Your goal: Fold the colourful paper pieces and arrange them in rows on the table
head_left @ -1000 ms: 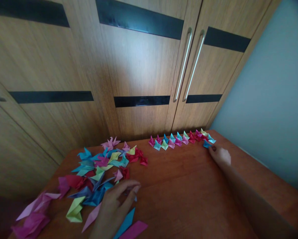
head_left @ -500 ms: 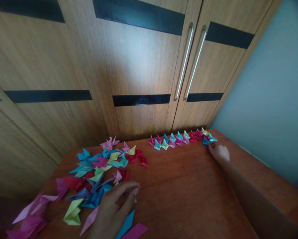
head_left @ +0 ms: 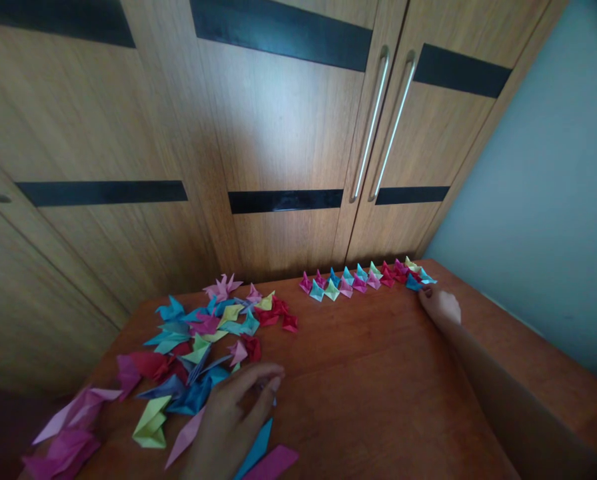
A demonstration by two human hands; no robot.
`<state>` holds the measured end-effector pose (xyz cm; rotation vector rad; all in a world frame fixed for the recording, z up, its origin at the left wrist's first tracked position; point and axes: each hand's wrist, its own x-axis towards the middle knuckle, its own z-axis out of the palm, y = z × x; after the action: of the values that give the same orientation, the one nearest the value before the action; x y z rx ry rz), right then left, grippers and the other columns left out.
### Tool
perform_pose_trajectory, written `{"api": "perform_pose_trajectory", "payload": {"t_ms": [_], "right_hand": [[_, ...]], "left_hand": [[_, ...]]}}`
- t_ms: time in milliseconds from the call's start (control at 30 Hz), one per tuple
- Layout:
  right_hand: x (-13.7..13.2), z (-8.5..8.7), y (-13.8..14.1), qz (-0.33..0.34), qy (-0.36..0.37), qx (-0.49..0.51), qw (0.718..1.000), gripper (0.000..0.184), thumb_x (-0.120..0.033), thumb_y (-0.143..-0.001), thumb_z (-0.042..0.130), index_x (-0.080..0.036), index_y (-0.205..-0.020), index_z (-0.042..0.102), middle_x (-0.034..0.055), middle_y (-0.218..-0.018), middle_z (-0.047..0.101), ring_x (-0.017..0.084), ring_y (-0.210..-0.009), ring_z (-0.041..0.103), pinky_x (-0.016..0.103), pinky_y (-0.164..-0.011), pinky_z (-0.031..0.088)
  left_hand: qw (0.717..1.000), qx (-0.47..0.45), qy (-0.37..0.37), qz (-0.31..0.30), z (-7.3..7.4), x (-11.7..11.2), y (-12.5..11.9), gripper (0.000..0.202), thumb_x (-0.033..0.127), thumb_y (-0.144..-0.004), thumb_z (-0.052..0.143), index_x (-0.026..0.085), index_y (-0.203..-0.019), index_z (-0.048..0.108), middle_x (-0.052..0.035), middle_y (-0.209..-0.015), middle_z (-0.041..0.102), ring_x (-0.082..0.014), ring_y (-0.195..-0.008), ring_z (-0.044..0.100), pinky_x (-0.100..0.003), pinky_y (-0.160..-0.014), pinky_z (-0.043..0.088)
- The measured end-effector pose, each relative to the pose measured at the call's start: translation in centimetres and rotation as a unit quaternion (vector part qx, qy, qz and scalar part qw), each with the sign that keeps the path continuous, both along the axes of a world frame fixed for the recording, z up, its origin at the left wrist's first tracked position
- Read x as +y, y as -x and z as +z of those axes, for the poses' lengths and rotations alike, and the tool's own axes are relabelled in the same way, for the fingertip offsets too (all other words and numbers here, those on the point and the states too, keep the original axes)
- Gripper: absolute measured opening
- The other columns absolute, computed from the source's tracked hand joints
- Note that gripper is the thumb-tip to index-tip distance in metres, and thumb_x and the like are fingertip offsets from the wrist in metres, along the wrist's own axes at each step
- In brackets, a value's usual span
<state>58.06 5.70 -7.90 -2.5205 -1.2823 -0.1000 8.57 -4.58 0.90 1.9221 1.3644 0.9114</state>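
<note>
Small folded-paper origami pieces [head_left: 345, 287] in pink, blue, green, red and yellow stand in two rows along the back of the brown table [head_left: 358, 373]. At the right end of the rows, my right hand [head_left: 442, 308] is closed, its fingertips pinching a blue origami piece [head_left: 413, 283]. My left hand [head_left: 231, 420] hovers low over the front of the table with thumb and fingers curled together. A sliver of something pale shows by its thumb, too hidden to name. Under and beside this hand lie a blue paper strip [head_left: 257, 448] and a magenta strip [head_left: 273, 463].
A loose heap of coloured origami pieces [head_left: 206, 325] spreads over the table's left side, with larger pink ones [head_left: 63, 453] at the front left. Behind the table rises a wooden wardrobe [head_left: 283, 127] with metal handles [head_left: 393, 127]. A pale wall [head_left: 538, 220] borders the right.
The view has shifted very slightly, so everything sits a little further right. Both hands keep nearly the same pose and place.
</note>
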Motion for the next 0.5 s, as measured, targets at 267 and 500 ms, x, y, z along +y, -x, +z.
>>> {"api": "perform_pose_trajectory", "payload": {"t_ms": [267,500], "right_hand": [[-0.2,0.0,0.1,-0.004,-0.034,0.035,0.999,0.034,-0.039,-0.079,0.052,-0.018,-0.101,0.066,0.0144,-0.091,0.069,0.031,-0.085,0.064,0.037,-0.067,0.045],[-2.3,0.2,4.6,-0.05,-0.163,0.095,0.981,0.034,-0.037,-0.079,0.047,-0.012,-0.099,0.06,0.017,-0.09,0.068,0.031,-0.085,0.063,0.037,-0.071,0.046]], "left_hand": [[0.999,0.028,-0.026,0.008,0.1,0.4,0.5,0.02,0.034,-0.082,0.055,0.026,-0.092,0.07,-0.0021,-0.09,0.074,-0.0193,-0.082,0.068,-0.026,-0.072,0.055],[0.988,0.081,-0.088,0.093,-0.3,2.1,3.8,0.027,0.036,-0.084,0.052,0.024,-0.104,0.066,-0.0034,-0.102,0.071,-0.0212,-0.09,0.067,-0.032,-0.081,0.053]]}}
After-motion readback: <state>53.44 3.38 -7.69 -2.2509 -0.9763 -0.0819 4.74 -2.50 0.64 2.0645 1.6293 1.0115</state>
